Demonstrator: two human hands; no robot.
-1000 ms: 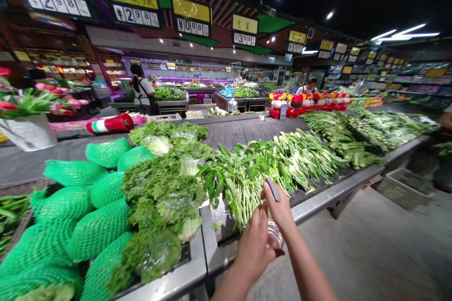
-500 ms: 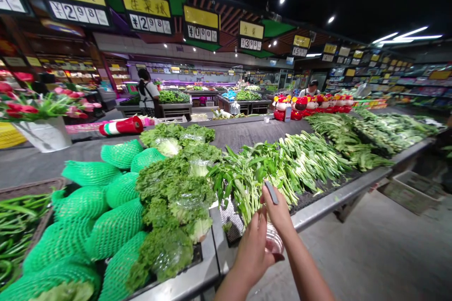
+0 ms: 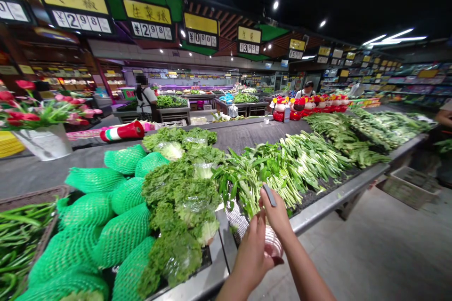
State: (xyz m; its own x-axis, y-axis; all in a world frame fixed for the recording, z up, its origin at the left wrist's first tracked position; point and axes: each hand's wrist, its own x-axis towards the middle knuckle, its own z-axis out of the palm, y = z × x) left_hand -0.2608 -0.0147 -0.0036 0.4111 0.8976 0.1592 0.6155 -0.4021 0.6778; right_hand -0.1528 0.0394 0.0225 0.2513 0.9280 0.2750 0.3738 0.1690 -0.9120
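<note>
Since the earlier frame the view has swung, so the stall sits further right and more of the beans shows at 8 o'clock. The hands are in nearly the same spot at 6 o'clock, low over the table's steel edge (image 3: pixel 328 202).

The right hand (image 3: pixel 278 214) is narrow, pinching a grey strip (image 3: pixel 270 195) upright between thumb and finger. The left hand (image 3: pixel 251 258) is curled, close beside it. A clear bag (image 3: pixel 273 243) with something reddish inside sits against both hands, and I cannot tell which one grips it. Both things hang just beside the bunched greens (image 3: pixel 268 174).

At 8 o'clock a dark tray (image 3: pixel 31 196) holds green beans (image 3: pixel 21 240). Green-netted produce (image 3: pixel 123 228) and plastic-wrapped lettuce (image 3: pixel 180 197) lie at 9 to 10 o'clock. A white pot (image 3: pixel 44 143) holds red flowers (image 3: pixel 45 113) at 10 o'clock. A grey crate (image 3: pixel 409 188) stands on the floor at 3 o'clock.
</note>
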